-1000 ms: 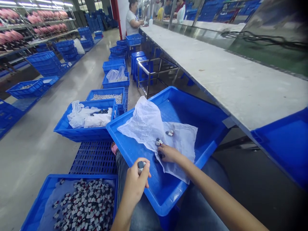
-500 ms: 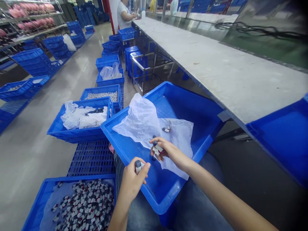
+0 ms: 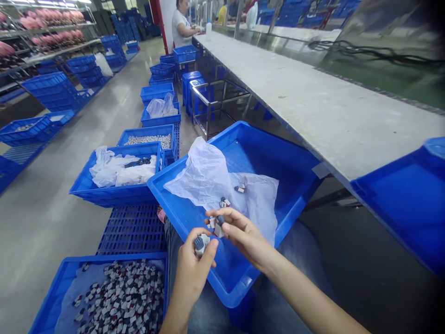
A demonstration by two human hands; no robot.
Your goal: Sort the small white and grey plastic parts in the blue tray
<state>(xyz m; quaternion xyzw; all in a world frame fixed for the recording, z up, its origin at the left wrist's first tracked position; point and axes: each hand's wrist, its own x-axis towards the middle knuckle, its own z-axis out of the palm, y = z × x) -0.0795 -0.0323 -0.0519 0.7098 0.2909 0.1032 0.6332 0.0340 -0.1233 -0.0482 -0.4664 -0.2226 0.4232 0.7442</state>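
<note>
A blue tray [image 3: 295,162] rests tilted on my lap, lined with a crumpled white plastic sheet [image 3: 208,178]. Two small white-and-dark parts [image 3: 239,189] lie loose on the sheet. My left hand [image 3: 194,266] pinches a small grey-and-white part [image 3: 200,242] over the tray's near edge. My right hand [image 3: 243,234] holds another small part [image 3: 218,223] between thumb and fingers, close beside the left hand's part.
A blue bin [image 3: 69,297] full of several small finished parts sits at lower left. More blue bins [image 3: 114,192] line the floor ahead. A long grey workbench [image 3: 313,97] runs on the right, with a blue bin [image 3: 406,204] at its near end. A person [image 3: 181,25] works far ahead.
My right hand lifted off the plastic sheet with a part and moved left toward my left hand. The left hand stayed almost still with its part.
</note>
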